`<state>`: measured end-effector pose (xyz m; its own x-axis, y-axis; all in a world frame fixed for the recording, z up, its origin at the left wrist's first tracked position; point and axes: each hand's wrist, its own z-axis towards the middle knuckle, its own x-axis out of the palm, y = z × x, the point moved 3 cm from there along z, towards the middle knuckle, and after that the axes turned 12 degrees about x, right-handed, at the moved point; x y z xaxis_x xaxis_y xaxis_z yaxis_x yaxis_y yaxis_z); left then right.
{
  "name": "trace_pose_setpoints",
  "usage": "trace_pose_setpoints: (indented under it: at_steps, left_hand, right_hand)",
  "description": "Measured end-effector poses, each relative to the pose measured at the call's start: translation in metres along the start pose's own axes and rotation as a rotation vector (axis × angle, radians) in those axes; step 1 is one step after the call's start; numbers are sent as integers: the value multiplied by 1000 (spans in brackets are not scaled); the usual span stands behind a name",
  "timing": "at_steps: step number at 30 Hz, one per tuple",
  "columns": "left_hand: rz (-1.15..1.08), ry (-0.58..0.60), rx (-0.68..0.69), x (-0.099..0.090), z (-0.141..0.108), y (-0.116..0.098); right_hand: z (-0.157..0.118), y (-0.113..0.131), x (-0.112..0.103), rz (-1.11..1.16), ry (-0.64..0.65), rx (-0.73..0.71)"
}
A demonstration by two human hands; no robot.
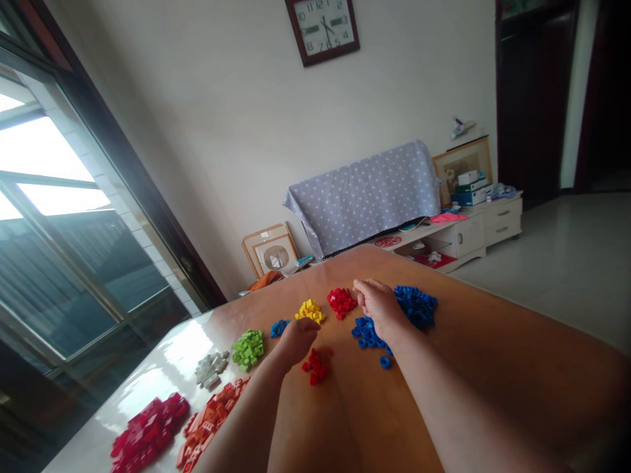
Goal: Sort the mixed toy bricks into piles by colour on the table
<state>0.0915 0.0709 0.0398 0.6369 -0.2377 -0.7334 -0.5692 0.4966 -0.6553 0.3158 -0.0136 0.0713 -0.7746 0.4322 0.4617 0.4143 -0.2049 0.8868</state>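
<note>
My left hand [300,339] hovers over the table with its fingers curled together, between the yellow pile [310,311] and a small group of red pieces [314,367]. Whatever it may hold is hidden. My right hand [378,303] is closed too, fingertips pinched just right of another red pile [341,302]; I cannot make out anything in them. Blue ring-shaped pieces [365,332] lie under and beside the right wrist. A bigger heap of blue pieces [417,305] sits behind that hand. One blue ring [385,362] rests apart, nearer to me.
Along the table's left side lie a small blue pile [279,328], green bricks [248,349], grey pieces [211,369], orange bricks [211,420] and dark pink bricks [150,432]. Beyond the wooden table [493,355] stands a low white cabinet [468,236] with a cloth-covered object [365,197].
</note>
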Motion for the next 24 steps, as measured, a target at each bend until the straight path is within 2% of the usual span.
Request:
trace_pose_setpoints:
  at_steps: [5, 12, 16, 20, 24]
  left_hand:
    - [72, 6, -41, -15, -20, 8]
    - [104, 50, -118, -4, -27, 15]
    - [83, 40, -153, 0, -18, 17]
    - [60, -35, -142, 4, 1, 13]
    - [30, -96, -132, 18, 24, 6]
  right_hand:
    - [-3, -4, 5, -137, 32, -59]
    - [-3, -5, 5, -233, -7, -93]
    - [-1, -4, 5, -235, -10, -107]
    - [-1, -3, 5, -244, -48, -94]
    - [-3, -1, 5, -218, -38, -93]
